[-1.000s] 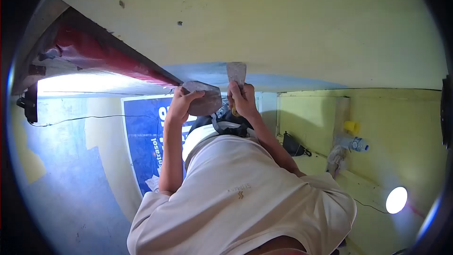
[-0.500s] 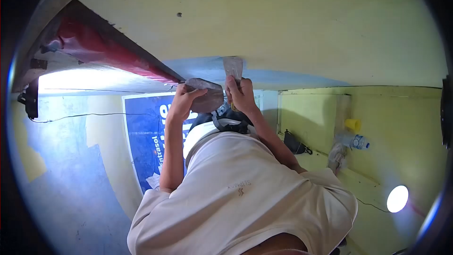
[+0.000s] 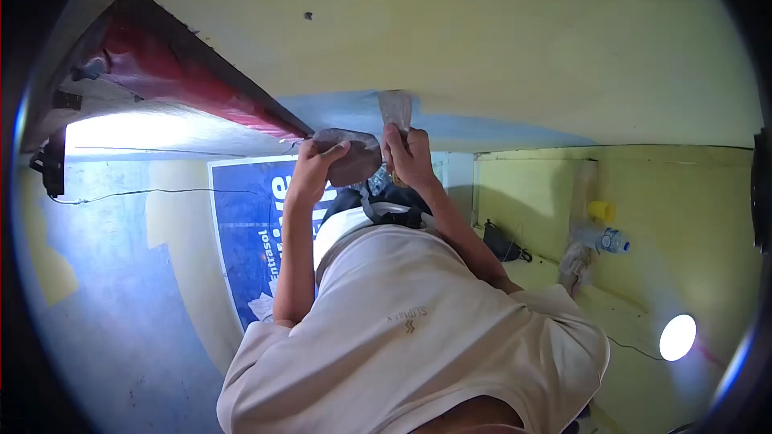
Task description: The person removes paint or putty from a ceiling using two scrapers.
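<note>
Near the middle of the head view, my left hand [image 3: 312,173] grips a grey-brown flat plate [image 3: 351,157] by its left edge, thumb on top. To its right, my right hand [image 3: 410,158] is closed round the handle of a putty knife [image 3: 395,106]. The wide blade points away from me and its end touches the wall [image 3: 498,56] at a light blue strip [image 3: 474,127]. The plate and the putty knife are close together but apart. The knife's handle is mostly hidden by my fingers.
A red covered strip [image 3: 169,72] runs along an opening at the upper left. Below it hangs a blue banner [image 3: 245,233]. At the right are a plastic bottle [image 3: 613,240], a yellow cup [image 3: 601,210], a dark bag [image 3: 500,243] and a bright lamp [image 3: 678,337].
The wall's marks and the red strip have shifted slightly in view. Both hands keep their hold, and the plate and blade sit slightly higher in view.
</note>
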The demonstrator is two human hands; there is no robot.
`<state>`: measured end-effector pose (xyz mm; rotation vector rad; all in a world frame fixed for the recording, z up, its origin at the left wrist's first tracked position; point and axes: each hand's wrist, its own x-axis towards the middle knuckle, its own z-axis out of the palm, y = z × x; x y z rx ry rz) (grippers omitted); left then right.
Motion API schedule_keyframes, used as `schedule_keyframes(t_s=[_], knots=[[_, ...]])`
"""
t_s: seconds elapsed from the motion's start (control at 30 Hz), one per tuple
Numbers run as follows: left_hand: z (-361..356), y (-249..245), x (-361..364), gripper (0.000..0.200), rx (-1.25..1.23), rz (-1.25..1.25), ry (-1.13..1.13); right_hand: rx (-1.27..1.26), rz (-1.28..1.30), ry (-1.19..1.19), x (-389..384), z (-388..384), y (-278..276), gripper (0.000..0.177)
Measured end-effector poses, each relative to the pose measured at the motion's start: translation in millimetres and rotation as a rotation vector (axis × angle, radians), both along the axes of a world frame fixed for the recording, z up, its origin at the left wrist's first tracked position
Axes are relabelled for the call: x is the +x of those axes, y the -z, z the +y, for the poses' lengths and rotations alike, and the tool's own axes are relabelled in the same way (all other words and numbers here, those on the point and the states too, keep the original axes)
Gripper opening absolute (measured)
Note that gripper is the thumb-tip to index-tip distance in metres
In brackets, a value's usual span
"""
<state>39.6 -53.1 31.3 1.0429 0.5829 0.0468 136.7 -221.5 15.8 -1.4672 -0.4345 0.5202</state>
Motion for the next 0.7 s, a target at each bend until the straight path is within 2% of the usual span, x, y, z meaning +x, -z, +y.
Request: schedule_keyframes(t_s=[0.1,0.23,0.37,0.53,0.7], knots=[[13.8,3.0,0.3,0.021,0.021,0.026,0.049,-0.031,0.054,0.050,-1.2,-0.3,5.7,0.045],[16.1,6.1,-3.3,0.021,0.016,0.036,0.073,-0.017,-0.034,0.044,1.0,1.7,-2.4,0.045],[15.2,8.7,-4.0,0.022,0.049,0.039,0.014,-0.072,0.015,0.123,-1.7,-3.2,5.4,0.047],[14.1,2.7,-1.8,0.016,0.017,-0.006,0.043,-0.026,-0.042,0.084,-1.5,0.7,9.2,0.048],[16.3,10.1,-3.3,0.014,0.034,0.023,0.035,-0.118,-0.048,0.109,1.8,0.2,3.5,0.050]])
